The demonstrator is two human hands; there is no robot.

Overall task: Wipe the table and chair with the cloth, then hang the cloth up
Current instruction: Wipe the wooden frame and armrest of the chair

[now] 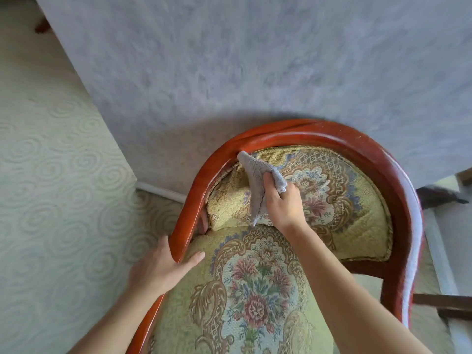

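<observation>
Against the red wooden armchair (378, 159) your right hand (283, 205) pinches the grey fluffy cloth (258, 182) loosely, so it may slip; your left hand (158, 267) clasps the arm.

Chair (398, 159) right in front of me, its back pushed against wall (229, 60). My right hand (282, 203) on padded backrest (332, 195), left part, holding cloth (255, 180); cloth tip touching frame's inner edge at upper left. My left hand (163, 267) below, on chair's left arm, thumb lying on seat cushion (255, 290). Seat in front of backrest, nearest me. Floor (51, 175) left of chair. Other furniture (439, 195) at right edge, beside chair, unclear what.
</observation>
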